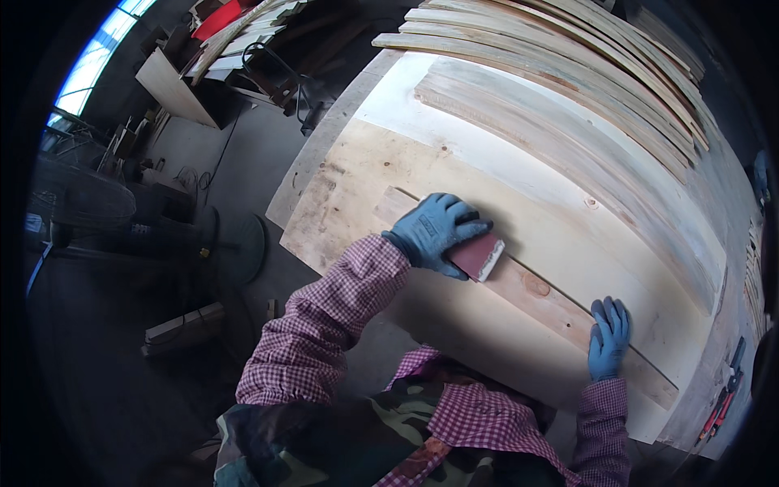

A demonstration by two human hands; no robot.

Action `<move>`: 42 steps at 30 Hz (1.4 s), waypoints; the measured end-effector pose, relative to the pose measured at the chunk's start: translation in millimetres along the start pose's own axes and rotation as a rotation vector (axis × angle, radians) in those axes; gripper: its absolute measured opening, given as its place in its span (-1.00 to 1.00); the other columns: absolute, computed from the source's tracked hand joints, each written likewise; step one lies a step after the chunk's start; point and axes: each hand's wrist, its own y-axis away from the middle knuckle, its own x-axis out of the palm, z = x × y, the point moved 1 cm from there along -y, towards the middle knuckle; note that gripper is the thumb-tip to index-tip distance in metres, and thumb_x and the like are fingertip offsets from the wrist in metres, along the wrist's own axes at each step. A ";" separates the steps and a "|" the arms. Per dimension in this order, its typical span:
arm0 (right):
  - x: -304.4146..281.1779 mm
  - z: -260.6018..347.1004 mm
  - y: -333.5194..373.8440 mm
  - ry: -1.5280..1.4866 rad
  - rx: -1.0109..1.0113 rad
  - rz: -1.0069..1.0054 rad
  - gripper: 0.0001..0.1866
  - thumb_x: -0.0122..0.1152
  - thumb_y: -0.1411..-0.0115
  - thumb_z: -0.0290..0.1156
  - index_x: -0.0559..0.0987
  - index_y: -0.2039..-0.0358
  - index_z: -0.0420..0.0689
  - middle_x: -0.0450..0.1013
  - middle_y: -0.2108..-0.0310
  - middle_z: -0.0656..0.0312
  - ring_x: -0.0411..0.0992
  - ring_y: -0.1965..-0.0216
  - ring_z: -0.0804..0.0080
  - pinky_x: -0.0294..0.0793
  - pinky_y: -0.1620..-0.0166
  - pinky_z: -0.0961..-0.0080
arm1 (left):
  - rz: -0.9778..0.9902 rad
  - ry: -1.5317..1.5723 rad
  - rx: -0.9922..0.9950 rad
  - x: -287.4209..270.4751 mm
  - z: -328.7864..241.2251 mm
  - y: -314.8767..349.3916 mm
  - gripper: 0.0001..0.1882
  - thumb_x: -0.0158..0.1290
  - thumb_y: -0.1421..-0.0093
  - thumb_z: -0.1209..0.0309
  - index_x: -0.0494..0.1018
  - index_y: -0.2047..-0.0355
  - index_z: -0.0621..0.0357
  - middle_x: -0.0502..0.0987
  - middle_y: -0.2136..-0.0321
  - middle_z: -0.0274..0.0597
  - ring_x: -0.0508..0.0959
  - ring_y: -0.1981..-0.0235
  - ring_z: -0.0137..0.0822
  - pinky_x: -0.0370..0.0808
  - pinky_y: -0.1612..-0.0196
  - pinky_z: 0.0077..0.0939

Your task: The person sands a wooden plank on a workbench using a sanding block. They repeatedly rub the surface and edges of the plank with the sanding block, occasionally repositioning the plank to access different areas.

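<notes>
My blue-gloved left hand (434, 231) is wrapped over a sanding block (477, 256) faced with maroon sandpaper, its near end pale and ragged. The block presses on a long narrow wooden board (535, 294) that lies flat and slants from upper left to lower right; a knot shows in the wood. Toward the board's right end, my right hand (609, 337), in a matching blue glove, lies on it with the fingers stretched out and holds nothing. Beneath the board is a pale plywood sheet (487, 185) on the worktable.
Beyond the plywood lie several joined-looking boards (560, 150), with a stack of long planks (560, 77) at the far edge. A red-handled tool (716, 412) rests at the table's right. On the left floor stand a fan (91, 199), a leaning panel (177, 91) and scrap timber (185, 326).
</notes>
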 end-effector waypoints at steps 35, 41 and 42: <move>4.6 -4.0 2.1 0.046 -0.066 -0.020 -0.63 0.06 -0.25 -0.47 0.57 -0.06 -0.17 0.35 -0.27 0.06 0.19 -0.34 -0.05 0.06 -0.38 -0.02 | 0.032 0.041 0.109 -5.7 4.8 7.8 -0.05 0.28 0.13 -0.23 0.37 -0.18 0.08 0.42 -0.04 -0.05 0.42 -0.06 0.00 0.35 -0.14 -0.05; 0.8 -2.2 1.7 0.047 -0.042 -0.021 -0.65 0.08 -0.25 -0.48 0.58 -0.04 -0.16 0.36 -0.26 0.06 0.19 -0.34 -0.04 0.07 -0.37 -0.02 | -0.086 0.111 0.247 6.8 -16.9 -3.1 -0.03 0.29 0.14 -0.25 0.36 -0.19 0.06 0.42 -0.02 -0.06 0.43 -0.04 -0.01 0.36 -0.13 -0.03; -0.5 -1.9 1.3 0.046 -0.035 -0.025 -0.65 0.08 -0.25 -0.48 0.58 -0.04 -0.16 0.36 -0.26 0.06 0.19 -0.34 -0.04 0.08 -0.38 -0.01 | -0.103 0.158 0.243 -2.6 -0.7 3.0 -0.02 0.31 0.15 -0.24 0.35 -0.19 0.07 0.42 -0.01 -0.05 0.43 -0.04 0.00 0.36 -0.13 -0.04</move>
